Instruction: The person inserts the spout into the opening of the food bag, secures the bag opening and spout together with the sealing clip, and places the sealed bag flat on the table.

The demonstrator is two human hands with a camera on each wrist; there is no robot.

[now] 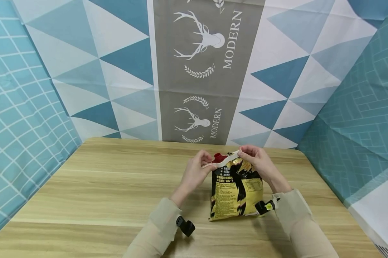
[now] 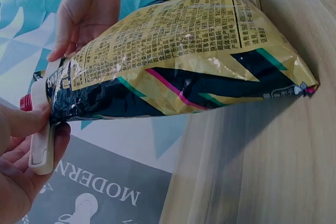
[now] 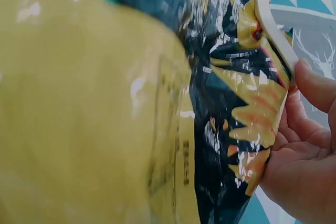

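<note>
A yellow and black snack bag [image 1: 226, 197] stands on the table, its top edge up. Along that edge lies a white bag clip [image 1: 228, 160] with a red round spout [image 1: 218, 157]. My left hand [image 1: 195, 172] pinches the clip's left end between thumb and fingers, seen close up in the left wrist view as a white clip end [image 2: 42, 153]. At the other end, my right hand [image 1: 261, 162] pinches the clip and the bag's top corner. In the right wrist view the right thumb [image 3: 315, 85] presses on the clip's end. The bag hides part of the right fingers.
The wooden table [image 1: 100, 200] stretches out left of the bag. Behind it hangs a patterned cloth [image 1: 194, 82] with deer heads. A white object [image 1: 379, 211] with a slotted edge stands at the right. Small black cameras [image 1: 185, 225] sit on both cuffs.
</note>
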